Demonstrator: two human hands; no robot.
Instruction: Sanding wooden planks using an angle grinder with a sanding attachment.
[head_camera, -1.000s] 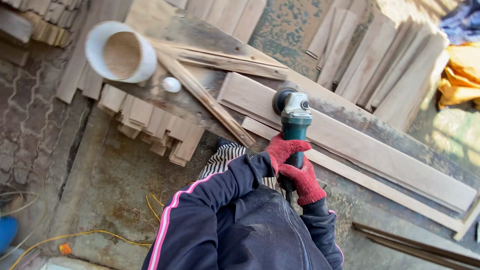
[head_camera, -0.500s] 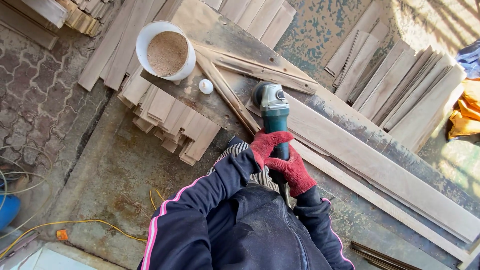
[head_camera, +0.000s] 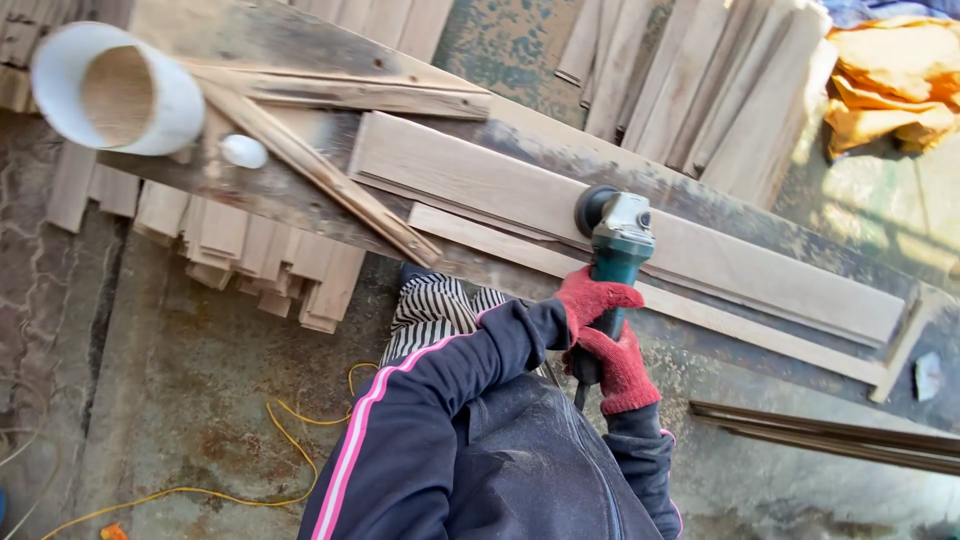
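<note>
At the bottom centre of the frame a dark sleeve with a pink stripe (head_camera: 400, 400) runs up to two red-gloved hands stacked on the grinder (head_camera: 612, 262). The left hand (head_camera: 592, 298) is closed round the green body higher up; the right hand (head_camera: 618, 368) is clenched on the tail of the handle just below it, nearer the body. The grinder's long axis runs almost straight up the frame from the hands, so its grey head and dark disc lie directly beyond the left hand, resting on the near edge of the plank (head_camera: 480, 185). The plank lies on the surface (head_camera: 250, 190) with its long axis slanting from centre left down to the right edge, crossing the grinder's axis. Further off, thin sticks (head_camera: 320, 170) and a small white cap (head_camera: 243, 151) sit at upper left, with a white bucket (head_camera: 115, 90) of sawdust in the corner. Planks (head_camera: 700, 90) are stacked along the top, orange cloth (head_camera: 890, 85) at upper right. Against half a second ago, the grinder head sits further right along the plank, and the view has swung so the bucket lies nearer the left edge.
</note>
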